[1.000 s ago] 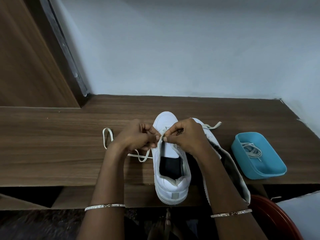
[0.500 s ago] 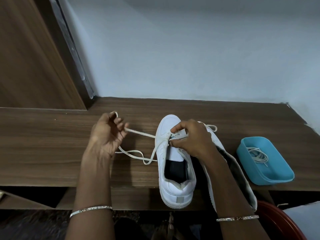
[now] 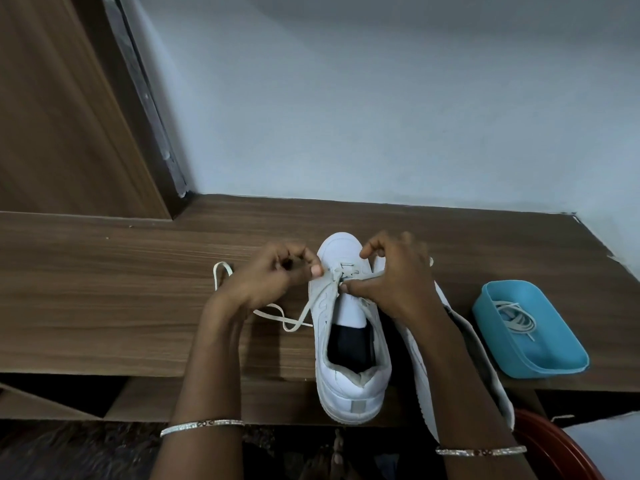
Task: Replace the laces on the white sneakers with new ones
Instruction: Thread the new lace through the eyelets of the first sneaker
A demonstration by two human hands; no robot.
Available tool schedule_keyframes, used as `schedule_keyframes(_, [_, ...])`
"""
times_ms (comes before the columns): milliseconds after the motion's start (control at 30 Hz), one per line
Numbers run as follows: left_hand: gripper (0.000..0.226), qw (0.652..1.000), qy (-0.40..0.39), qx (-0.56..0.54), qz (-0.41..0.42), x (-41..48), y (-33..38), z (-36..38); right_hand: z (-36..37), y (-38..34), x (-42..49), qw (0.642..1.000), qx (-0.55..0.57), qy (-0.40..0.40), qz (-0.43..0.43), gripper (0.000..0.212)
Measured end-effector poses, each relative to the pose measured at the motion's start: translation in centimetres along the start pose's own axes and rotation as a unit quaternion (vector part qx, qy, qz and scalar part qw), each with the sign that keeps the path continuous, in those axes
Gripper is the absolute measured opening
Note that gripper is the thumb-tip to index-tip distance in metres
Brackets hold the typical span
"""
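— What changed?
— My left hand, back from pulling left, meets my right hand. Both sets of fingers are clamped on the lace at the sneaker's far eyelets, mid-tabletop.
— Meaning?
— That row's snug, I judge; next eyelets.

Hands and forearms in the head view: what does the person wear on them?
Both forearms are bare; no sleeve shows. Each wrist carries a thin silver-coloured band with small dark marks: the left bangle and the right bangle. No glove or watch shows on the left hand or the right hand.
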State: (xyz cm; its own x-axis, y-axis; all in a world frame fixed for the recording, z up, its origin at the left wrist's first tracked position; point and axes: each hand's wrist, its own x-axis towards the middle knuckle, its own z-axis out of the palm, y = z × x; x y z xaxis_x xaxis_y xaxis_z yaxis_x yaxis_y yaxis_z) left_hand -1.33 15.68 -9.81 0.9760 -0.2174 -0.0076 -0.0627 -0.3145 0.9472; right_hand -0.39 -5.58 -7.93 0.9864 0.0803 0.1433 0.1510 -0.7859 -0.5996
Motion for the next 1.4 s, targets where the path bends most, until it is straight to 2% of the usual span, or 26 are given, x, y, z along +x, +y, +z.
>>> schedule_keyframes(67, [0.011, 0.994, 0.038, -0.103, -0.002, 0.2, 0.6, 0.4, -0.6, -0.3, -0.2, 1.000, -0.004, -0.015, 0.022, 0.052])
schedule_keyframes(133, [0.014, 0.968, 0.079, -0.238, -0.010, 0.6, 1.4, 0.6, -0.9, -0.6, -0.1, 0.996, -0.011, -0.064, 0.057, 0.046])
schedule_keyframes(200, [0.015, 0.913, 0.094, -0.397, -0.007, 0.7, 2.0, 0.5, -1.1, -0.7, -0.2, 0.990, -0.030, -0.113, 0.078, 0.042])
schedule_keyframes(267, [0.014, 0.833, 0.107, -0.542, -0.015, 0.8, 2.2, 0.1, -1.0, -0.8, -0.3, 0.987, -0.035, -0.136, 0.083, 0.044])
schedule_keyframes(300, [0.018, 0.799, 0.124, -0.588, -0.024, 0.8, 2.2, -0.1, -1.0, -0.8, -0.3, 0.986, -0.030, -0.137, 0.084, 0.043])
schedule_keyframes(333, [0.025, 0.784, 0.146, -0.602, -0.036, 0.8, 2.0, -0.4, -0.9, -0.7, -0.3, 0.987, -0.021, -0.133, 0.087, 0.042])
schedule_keyframes(367, [0.030, 0.793, 0.175, -0.582, -0.046, 0.6, 1.9, -0.7, -0.8, -0.6, -0.2, 0.988, -0.007, -0.127, 0.092, 0.039])
schedule_keyframes(400, [0.032, 0.825, 0.218, -0.520, -0.048, 0.5, 1.8, -1.1, -0.7, -0.6, -0.1, 0.987, 0.009, -0.124, 0.096, 0.036])
schedule_keyframes(467, [0.029, 0.908, 0.303, -0.288, -0.017, -0.3, 1.4, -1.7, -0.6, -0.6, -0.1, 0.985, 0.028, -0.132, 0.103, 0.032])
schedule_keyframes(500, [0.022, 0.937, 0.310, -0.160, 0.008, -0.6, 1.2, -1.9, -0.6, -0.6, -0.1, 0.985, 0.031, -0.135, 0.102, 0.031])
schedule_keyframes(533, [0.018, 0.958, 0.281, -0.054, 0.023, -0.7, 0.9, -2.0, -0.5, -0.7, -0.1, 0.985, 0.030, -0.135, 0.099, 0.031])
schedule_keyframes(600, [0.032, 0.984, 0.152, 0.090, -0.009, -0.8, 0.2, -2.1, -0.4, -0.6, -0.2, 0.987, 0.031, -0.128, 0.091, 0.029])
schedule_keyframes(667, [0.041, 0.984, 0.044, 0.167, -0.055, -0.7, -0.2, -1.6, -0.3, -0.6, -0.1, 0.989, 0.037, -0.117, 0.083, 0.027])
schedule_keyframes(733, [0.043, 0.976, 0.020, 0.210, -0.056, -0.3, -0.6, -1.1, -0.3, -0.5, 0.0, 0.991, 0.036, -0.103, 0.076, 0.026])
schedule_keyframes(833, [0.030, 0.988, 0.050, 0.144, -0.019, 0.2, -1.2, -0.7, -0.3, -0.5, 0.0, 0.994, 0.033, -0.080, 0.067, 0.026])
schedule_keyframes(900, [0.020, 0.997, 0.076, 0.021, -0.019, 0.3, -0.9, -0.2, -0.3, -0.5, -0.1, 0.995, 0.037, -0.070, 0.063, 0.027])
schedule_keyframes(967, [0.018, 0.988, 0.106, -0.107, -0.024, 0.6, 0.0, 0.2, -0.2, -0.4, -0.2, 0.995, 0.044, -0.069, 0.065, 0.028])
schedule_keyframes(1100, [0.027, 0.913, 0.172, -0.369, -0.009, 1.2, 1.1, 0.2, -0.1, -0.4, -0.1, 0.994, 0.054, -0.061, 0.073, 0.028])
schedule_keyframes(1167, [0.032, 0.874, 0.185, -0.449, -0.012, 1.1, 1.0, 0.0, -0.1, -0.3, -0.1, 0.994, 0.056, -0.053, 0.073, 0.029])
schedule_keyframes(1233, [0.036, 0.864, 0.215, -0.454, -0.030, 0.8, 0.8, -0.6, -0.1, -0.2, 0.0, 0.994, 0.055, -0.050, 0.074, 0.031])
schedule_keyframes(1400, [0.044, 0.879, 0.313, -0.360, -0.022, -0.2, 0.6, -1.9, 0.0, 0.1, 0.1, 0.994, 0.063, -0.045, 0.082, 0.035])
